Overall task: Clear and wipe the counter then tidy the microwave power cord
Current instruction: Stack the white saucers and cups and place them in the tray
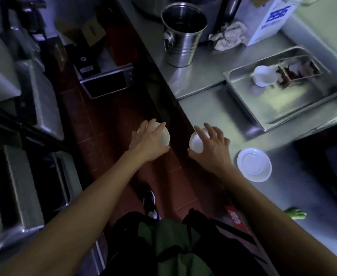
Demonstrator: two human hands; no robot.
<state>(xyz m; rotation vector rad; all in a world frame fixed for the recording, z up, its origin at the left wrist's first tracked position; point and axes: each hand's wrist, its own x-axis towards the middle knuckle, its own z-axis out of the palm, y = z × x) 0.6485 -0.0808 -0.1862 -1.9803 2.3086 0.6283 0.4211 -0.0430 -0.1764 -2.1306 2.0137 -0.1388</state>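
The person holds a small white dish in each hand. The left hand (pixel 150 142) grips a white bowl (pixel 163 137) from above, fingers curled over its rim, out past the counter's front edge and above the red tiled floor (pixel 95 124). The right hand (pixel 213 144) grips a second white bowl (pixel 197 142) the same way, right at the front edge of the steel counter (pixel 199 80).

Just beside the right wrist, a white saucer (pixel 254 164) lies flat on the counter near that edge. Farther back, a shallow steel tray (pixel 295 108) holds a white cup (pixel 264 75) lying on its side and a wire rack (pixel 299 68). Toward the counter's far end stand a steel bucket (pixel 183 34), a crumpled cloth (pixel 228 35) and a white carton (pixel 269 20) with blue print. A green item (pixel 295 213), too blurred to identify, lies near the right forearm. A microwave (pixel 107 80) sits low down beyond the floor strip; its power cord cannot be made out.
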